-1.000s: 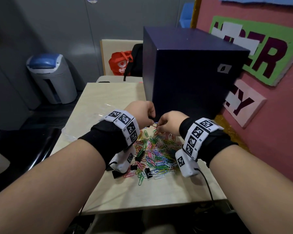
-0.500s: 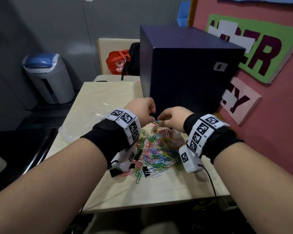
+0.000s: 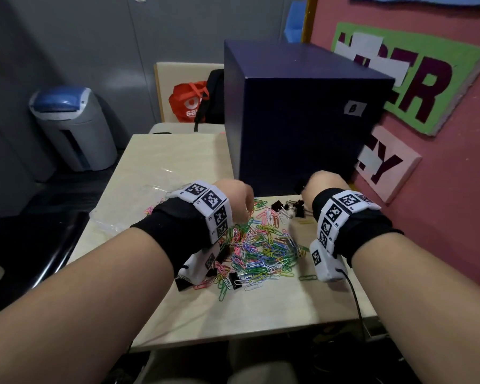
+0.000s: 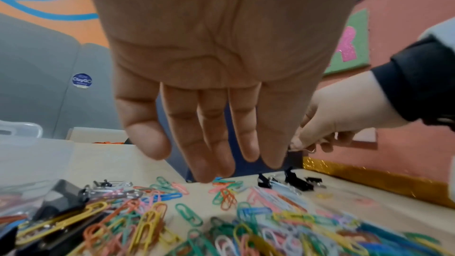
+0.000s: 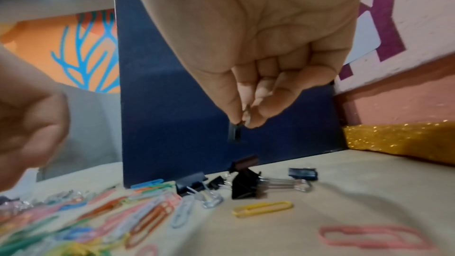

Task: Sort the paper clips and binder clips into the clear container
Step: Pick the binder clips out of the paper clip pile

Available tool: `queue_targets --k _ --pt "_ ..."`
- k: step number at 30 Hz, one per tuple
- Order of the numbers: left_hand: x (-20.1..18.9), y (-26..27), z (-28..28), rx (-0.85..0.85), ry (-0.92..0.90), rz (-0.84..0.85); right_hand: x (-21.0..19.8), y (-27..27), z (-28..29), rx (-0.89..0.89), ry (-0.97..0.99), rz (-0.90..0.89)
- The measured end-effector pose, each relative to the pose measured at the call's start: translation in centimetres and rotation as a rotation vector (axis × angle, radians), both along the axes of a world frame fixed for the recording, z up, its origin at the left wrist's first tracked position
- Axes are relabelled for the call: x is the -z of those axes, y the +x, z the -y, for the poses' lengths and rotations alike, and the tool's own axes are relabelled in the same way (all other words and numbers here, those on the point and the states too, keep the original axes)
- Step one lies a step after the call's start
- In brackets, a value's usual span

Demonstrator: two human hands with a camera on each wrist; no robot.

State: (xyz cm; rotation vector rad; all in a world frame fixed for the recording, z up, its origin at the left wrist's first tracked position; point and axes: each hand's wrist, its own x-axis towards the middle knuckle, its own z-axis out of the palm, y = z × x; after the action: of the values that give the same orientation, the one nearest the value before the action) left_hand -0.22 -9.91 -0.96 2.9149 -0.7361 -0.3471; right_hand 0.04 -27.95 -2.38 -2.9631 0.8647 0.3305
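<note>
A small black binder clip [image 5: 235, 131] is pinched by its wire handles between the thumb and fingertips of the right hand [image 5: 265, 50], the clip body hanging straight down from the grip, its long axis vertical. It is held above the tabletop [image 3: 261, 309], over a group of black binder clips [image 3: 288, 207] lying at the centre right of the head view, just in front of a dark blue box [image 3: 302, 120].

The left hand [image 4: 216, 65] is open, its fingers straight and pointing down over the heap of coloured paper clips [image 3: 258, 250]; nothing is held in it.

The clear container [image 3: 128, 217] is judged to be the transparent plastic at the centre left of the head view, beyond the left wrist; its outline is hard to make out. From the held clip it lies toward the left of the frame, across the paper clip heap, and the left hand is nearer to it. A carry leftward over the heap is therefore called for, or a pass to the nearer hand.
</note>
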Motion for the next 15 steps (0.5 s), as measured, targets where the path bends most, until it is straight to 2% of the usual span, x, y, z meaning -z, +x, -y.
queue_targets --k 2,5,7,10,15 --pt "0.4 -0.3 0.3 0.041 0.075 -0.020 0.4 0.1 0.4 0.000 -0.065 -0.010" --pt "1.2 -0.5 1.1 0.108 0.151 -0.012 0.0 -0.1 0.1 -0.176 -0.023 0.037" --pt "1.7 -0.6 2.0 0.151 0.202 0.005 -0.3 0.2 -0.7 -0.289 0.014 -0.088" --pt "2.0 -0.9 3.2 0.226 0.269 0.021 -0.5 0.3 -2.3 -0.357 0.075 -0.257" --pt "2.5 -1.3 4.0 0.300 0.453 -0.035 0.1 0.1 -2.5 -0.391 -0.051 -0.301"
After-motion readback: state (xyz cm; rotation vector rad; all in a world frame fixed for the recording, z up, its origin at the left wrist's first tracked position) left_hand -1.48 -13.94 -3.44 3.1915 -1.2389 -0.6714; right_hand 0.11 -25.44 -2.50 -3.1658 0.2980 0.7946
